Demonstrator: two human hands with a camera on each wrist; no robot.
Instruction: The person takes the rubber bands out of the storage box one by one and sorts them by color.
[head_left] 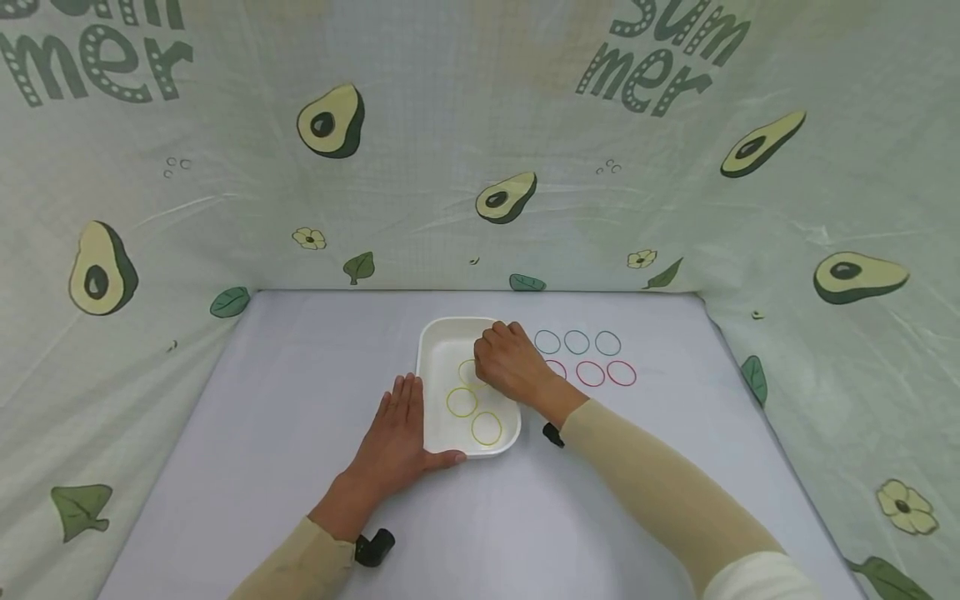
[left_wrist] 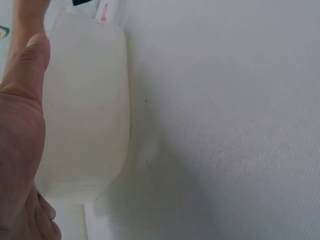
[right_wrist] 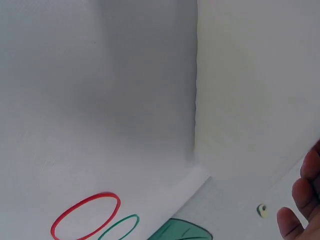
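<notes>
A white tray point(head_left: 442, 342) sits on the table with several thin yellow rubber bands in it, one of them point(head_left: 462, 402) near its middle and another point(head_left: 487, 428) toward the front. My left hand point(head_left: 397, 433) lies along the tray's left side with straight fingers, its thumb stretched along the front edge. Over the tray's right part is my right hand point(head_left: 510, 358), fingers curled at the edge of a farther yellow rubber band point(head_left: 460, 372), partly hidden by the hand. The right wrist view shows the right hand's curled fingers point(right_wrist: 302, 195) beyond the tray wall point(right_wrist: 250, 100).
Right of the tray lie a row of green rubber bands point(head_left: 608, 355) and, in front of it, a row of red rubber bands point(head_left: 622, 385); my right hand and wrist partly cover the leftmost red one. A printed cloth point(head_left: 420, 125) rises behind the white table point(head_left: 315, 358) and along both sides.
</notes>
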